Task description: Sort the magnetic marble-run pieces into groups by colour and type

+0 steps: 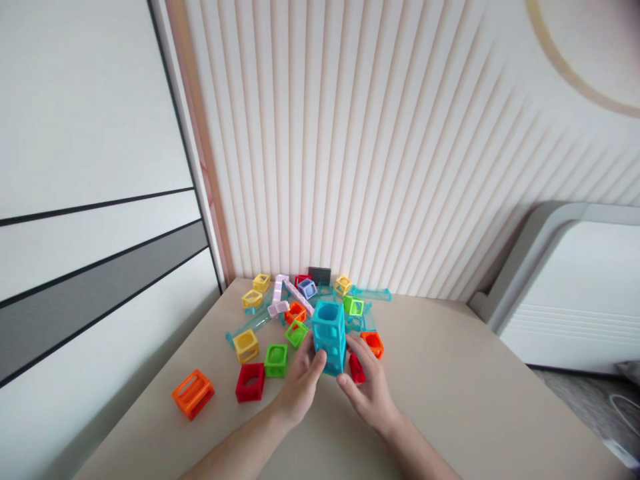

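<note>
A tall turquoise block tower [329, 335] stands upright on the beige table [450, 393]. My left hand [299, 383] grips its lower left side with fingers and thumb closed on it. My right hand [369, 387] holds the lower right side, its fingers curled around the base. A red block [356, 369] lies right against my right hand's fingers. An orange block [373, 343] sits just behind that hand.
Loose hollow blocks lie behind and left: green [276, 360], red [250, 382], yellow [246, 345], and an orange one [193, 393] apart at the left. Clear blue track pieces [371, 293] and a lilac track [295, 295] lie near the ribbed wall. A white bed frame [565, 280] stands right.
</note>
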Motion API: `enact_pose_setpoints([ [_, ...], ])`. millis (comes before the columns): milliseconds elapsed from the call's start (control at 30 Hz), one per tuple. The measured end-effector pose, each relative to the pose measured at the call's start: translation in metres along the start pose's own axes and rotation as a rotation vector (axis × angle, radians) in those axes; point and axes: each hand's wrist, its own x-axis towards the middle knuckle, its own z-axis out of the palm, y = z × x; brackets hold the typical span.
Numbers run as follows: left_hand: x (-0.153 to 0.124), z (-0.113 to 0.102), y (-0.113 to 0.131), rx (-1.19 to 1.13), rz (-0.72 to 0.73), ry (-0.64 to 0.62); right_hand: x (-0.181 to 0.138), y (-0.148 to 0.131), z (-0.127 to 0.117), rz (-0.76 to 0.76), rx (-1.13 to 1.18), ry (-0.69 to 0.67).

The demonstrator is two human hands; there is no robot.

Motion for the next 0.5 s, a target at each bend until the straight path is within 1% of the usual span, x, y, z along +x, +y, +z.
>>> enact_pose_setpoints([
  [133, -0.002, 0.003, 0.005, 0.136, 0.054, 0.003, 0.002, -0.002, 0.000, 0.057, -0.047, -0.039],
  [233, -0.003, 0.005, 0.003, 0.138, 0.084, -0.006, 0.003, 0.000, -0.001, 0.046, -0.088, -0.008],
  [300, -0.002, 0.004, -0.001, 0.097, 0.106, 0.007, 0.003, 0.002, -0.001, 0.040, -0.108, 0.018],
  [367, -0.001, 0.002, -0.006, 0.036, 0.144, 0.047, 0.002, 0.004, -0.001, 0.049, -0.120, 0.059],
  [500, 0.000, -0.002, -0.011, -0.035, 0.207, 0.131, 0.006, 0.010, -0.005, 0.118, -0.093, 0.202],
])
